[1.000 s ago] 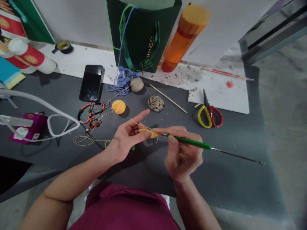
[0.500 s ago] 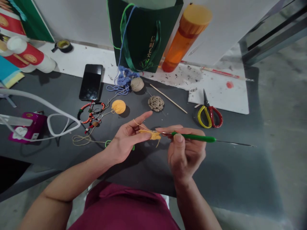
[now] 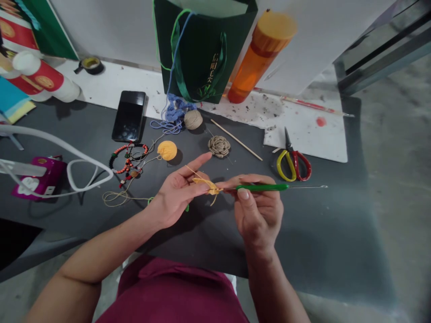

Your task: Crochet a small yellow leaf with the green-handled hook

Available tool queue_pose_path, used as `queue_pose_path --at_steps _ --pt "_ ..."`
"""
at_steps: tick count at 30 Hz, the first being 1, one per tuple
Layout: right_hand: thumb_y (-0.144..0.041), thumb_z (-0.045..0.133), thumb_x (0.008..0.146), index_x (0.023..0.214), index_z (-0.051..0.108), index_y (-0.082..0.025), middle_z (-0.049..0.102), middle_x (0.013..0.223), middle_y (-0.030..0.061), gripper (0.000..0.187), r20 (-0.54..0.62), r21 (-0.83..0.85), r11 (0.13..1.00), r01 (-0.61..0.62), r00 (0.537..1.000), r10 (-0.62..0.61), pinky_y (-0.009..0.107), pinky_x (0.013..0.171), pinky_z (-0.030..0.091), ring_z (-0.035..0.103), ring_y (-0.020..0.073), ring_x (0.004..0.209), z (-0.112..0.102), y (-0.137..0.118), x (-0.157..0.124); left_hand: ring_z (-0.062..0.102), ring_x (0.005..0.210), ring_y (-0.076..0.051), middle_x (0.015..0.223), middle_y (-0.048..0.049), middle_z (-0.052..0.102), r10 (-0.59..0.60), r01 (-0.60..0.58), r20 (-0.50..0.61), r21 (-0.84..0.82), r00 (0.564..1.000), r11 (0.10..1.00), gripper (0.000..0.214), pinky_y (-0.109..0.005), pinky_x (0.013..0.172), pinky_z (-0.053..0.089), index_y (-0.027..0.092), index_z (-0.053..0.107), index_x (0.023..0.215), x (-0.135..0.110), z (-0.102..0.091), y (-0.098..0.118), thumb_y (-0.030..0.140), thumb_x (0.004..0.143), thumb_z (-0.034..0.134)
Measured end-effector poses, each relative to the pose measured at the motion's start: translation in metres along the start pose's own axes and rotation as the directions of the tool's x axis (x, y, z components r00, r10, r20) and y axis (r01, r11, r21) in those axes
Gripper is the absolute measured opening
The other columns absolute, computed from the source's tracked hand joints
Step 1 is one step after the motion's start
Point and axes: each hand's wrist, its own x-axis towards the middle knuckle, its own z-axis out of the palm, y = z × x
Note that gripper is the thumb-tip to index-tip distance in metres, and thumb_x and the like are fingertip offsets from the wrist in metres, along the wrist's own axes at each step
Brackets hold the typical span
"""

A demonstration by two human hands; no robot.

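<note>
Left grip: the left grip [image 3: 175, 195] is together, pinched on the yellow crochet piece [image 3: 206, 185], thumb over it, index finger out toward 1 o'clock.
Right grip: the right grip [image 3: 257, 211] is clamped on the green handle of the crochet hook [image 3: 261, 187], thumb on top.
Piece: sits at 12 o'clock from my chest, held above the dark mat [image 3: 319, 233], between both grips. Hook's near end meets it; the head is hidden, so I can't tell how it's seated.
Yarn: a tan strand [image 3: 191, 172] rises off the piece past my left thumb.
Around: yellow yarn ball [image 3: 167, 150] at 11 o'clock, tan twine ball [image 3: 193, 120] and coiled rosette [image 3: 218, 146] at 12, scissors [image 3: 294, 163] at 2, bead ring [image 3: 128, 158] at 10, phone [image 3: 129, 116] at 11.
Risk: slack in the strand could let the loop slip off the hook.
Risk: a loose left pinch could let the piece rotate and lose the stitch.
Risk: a snag is possible where the loose thread lies near the bead ring.
</note>
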Motion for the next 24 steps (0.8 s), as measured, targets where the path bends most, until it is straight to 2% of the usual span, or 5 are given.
queue_pose_path --at_steps 4,9,15,20,24 --pt "-0.03 0.076 0.092 0.096 0.072 -0.028 0.081 0.086 -0.0008 0.006 0.014 0.089 0.996 -0.032 0.999 0.03 0.033 0.075 0.064 0.079 0.0188 0.088 0.001 0.001 0.002 0.059 0.068 -0.006 0.072 0.0052 0.066 -0.005 0.006 0.026 -0.023 1.0 1.0 0.051 -0.021 0.071 0.047 0.024 0.079 0.12 -0.001 0.0 0.001 0.014 0.072 0.09" --pt "-0.032 0.078 0.09 0.091 0.075 -0.03 0.081 0.079 -0.0025 0.003 0.042 0.259 0.965 -0.036 0.999 0.026 0.03 0.069 0.061 0.075 0.0165 0.078 0.006 0.002 0.007 0.061 0.068 -0.006 0.073 0.0038 0.069 -0.025 0.028 0.084 -0.037 0.996 0.999 0.049 -0.019 0.068 0.046 0.025 0.081 0.118 -0.003 0.001 0.002 0.012 0.071 0.09" --pt "-0.033 0.081 0.088 0.09 0.077 -0.032 0.079 0.076 -0.0039 0.004 0.092 0.335 0.938 -0.089 0.994 0.062 0.028 0.066 0.058 0.07 0.0145 0.072 0.008 0.003 0.01 0.059 0.064 -0.005 0.071 0.0052 0.069 -0.054 0.057 0.063 -0.05 0.997 0.997 0.056 -0.018 0.065 0.045 0.026 0.079 0.122 -0.003 0.0 0.001 0.013 0.069 0.092" --pt "-0.036 0.08 0.089 0.09 0.076 -0.034 0.08 0.08 -0.0046 0.004 0.171 0.381 0.912 -0.154 0.981 0.094 0.032 0.079 0.06 0.071 0.0145 0.081 0.009 0.005 0.01 0.063 0.072 -0.009 0.078 0.0042 0.072 -0.138 0.141 0.082 -0.029 0.987 0.99 0.07 -0.023 0.072 0.048 0.026 0.07 0.137 -0.002 -0.003 -0.001 0.01 0.071 0.089" --pt "-0.04 0.077 0.091 0.091 0.073 -0.036 0.08 0.077 -0.0047 0.006 0.155 0.353 0.924 -0.145 0.983 0.095 0.035 0.084 0.059 0.073 0.0167 0.093 0.01 0.006 0.008 0.065 0.079 -0.01 0.082 0.0044 0.072 -0.167 0.168 0.075 -0.006 0.983 0.986 0.073 -0.026 0.077 0.049 0.027 0.068 0.138 -0.004 -0.003 -0.002 0.01 0.07 0.089"
